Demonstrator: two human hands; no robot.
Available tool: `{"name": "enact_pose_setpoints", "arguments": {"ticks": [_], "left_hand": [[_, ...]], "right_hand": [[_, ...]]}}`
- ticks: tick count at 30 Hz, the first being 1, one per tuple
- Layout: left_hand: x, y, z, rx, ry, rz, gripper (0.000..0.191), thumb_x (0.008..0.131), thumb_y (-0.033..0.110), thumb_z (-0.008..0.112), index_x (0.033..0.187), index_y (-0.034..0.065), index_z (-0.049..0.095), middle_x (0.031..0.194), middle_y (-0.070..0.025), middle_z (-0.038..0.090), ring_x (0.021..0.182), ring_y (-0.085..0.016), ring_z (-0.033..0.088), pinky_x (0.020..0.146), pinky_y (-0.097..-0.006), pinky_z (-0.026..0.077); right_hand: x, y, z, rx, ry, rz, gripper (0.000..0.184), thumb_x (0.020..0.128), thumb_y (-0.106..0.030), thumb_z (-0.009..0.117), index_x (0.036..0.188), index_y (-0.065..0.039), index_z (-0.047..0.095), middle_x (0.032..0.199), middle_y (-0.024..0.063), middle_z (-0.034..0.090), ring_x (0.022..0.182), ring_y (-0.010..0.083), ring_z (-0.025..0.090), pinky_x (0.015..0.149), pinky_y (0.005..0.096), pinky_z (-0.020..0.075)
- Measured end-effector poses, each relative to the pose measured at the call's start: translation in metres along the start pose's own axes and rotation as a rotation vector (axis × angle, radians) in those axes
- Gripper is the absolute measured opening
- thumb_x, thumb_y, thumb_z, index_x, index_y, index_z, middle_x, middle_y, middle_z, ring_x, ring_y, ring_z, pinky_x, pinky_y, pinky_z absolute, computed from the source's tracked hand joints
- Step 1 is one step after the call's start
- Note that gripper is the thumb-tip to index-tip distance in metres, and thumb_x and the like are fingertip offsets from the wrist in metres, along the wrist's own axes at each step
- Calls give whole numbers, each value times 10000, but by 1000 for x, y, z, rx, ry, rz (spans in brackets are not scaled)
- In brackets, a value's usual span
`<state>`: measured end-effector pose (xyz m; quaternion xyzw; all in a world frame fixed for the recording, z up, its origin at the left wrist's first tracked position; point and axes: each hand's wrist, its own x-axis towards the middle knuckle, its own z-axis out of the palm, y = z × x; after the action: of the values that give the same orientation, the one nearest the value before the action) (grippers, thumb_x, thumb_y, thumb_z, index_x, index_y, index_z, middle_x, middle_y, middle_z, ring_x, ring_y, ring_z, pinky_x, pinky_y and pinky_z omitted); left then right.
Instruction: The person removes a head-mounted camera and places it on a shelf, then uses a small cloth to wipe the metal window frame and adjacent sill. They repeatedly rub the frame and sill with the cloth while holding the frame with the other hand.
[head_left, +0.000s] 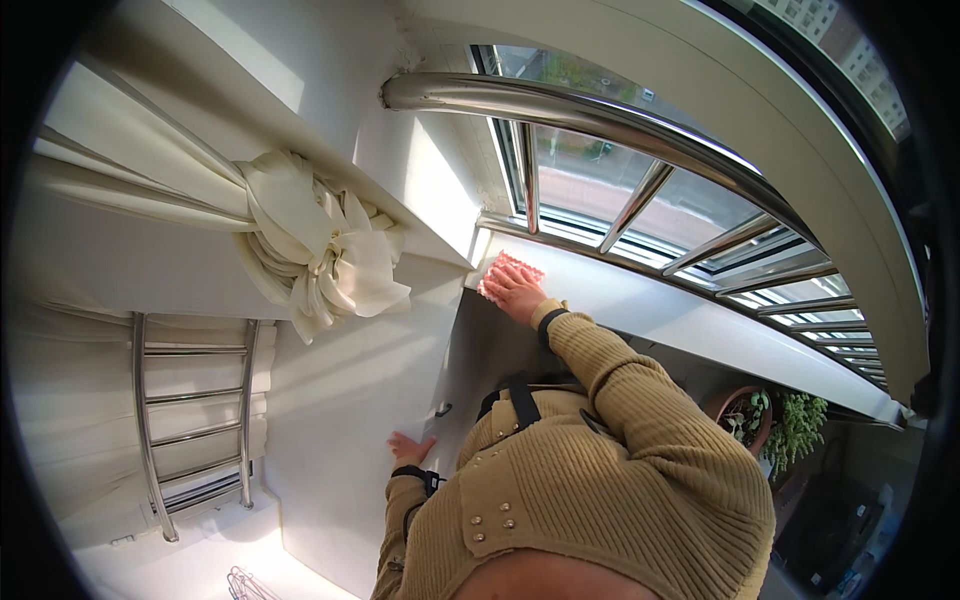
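Under my right hand, a red-and-white patterned cloth is pressed flat against the left end of the white windowsill. The hand covers most of the cloth. Just past it runs the lower rail of a stainless-steel window guard. Lower down, my left hand has its fingers spread against a smooth white panel and holds nothing. A small dark handle is close beside it.
A knotted cream curtain hangs at the left. Potted plants stand below the sill at the right. Steel bars cross another window at lower left, with several wire hangers beneath. A thick steel handrail curves above the sill.
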<state>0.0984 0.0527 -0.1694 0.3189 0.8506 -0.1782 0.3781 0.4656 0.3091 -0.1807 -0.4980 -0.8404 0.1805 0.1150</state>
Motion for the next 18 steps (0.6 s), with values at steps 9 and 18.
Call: {"name": "enact_pose_setpoints", "arguments": {"ticks": [9, 18], "left_hand": [[47, -41, 5, 133, -120, 140, 1369, 594, 723, 675, 1415, -106, -41, 1453, -387, 15, 1383, -474, 52, 1108, -476, 210], [107, -50, 0, 350, -189, 91, 1423, 557, 774, 656, 1389, -152, -33, 1428, -403, 109, 1345, -494, 190, 1087, -491, 248]], "right_hand": [[-195, 106, -31, -56, 266, 841, 516, 912, -351, 472, 1404, -224, 385, 1500, 56, 284, 1392, 290, 214, 1126, 458, 150], [-186, 75, -11, 157, 264, 1192, 588, 942, -374, 326, 1482, -200, 170, 1557, 78, 75, 1427, 301, 53, 1134, 482, 10]]}}
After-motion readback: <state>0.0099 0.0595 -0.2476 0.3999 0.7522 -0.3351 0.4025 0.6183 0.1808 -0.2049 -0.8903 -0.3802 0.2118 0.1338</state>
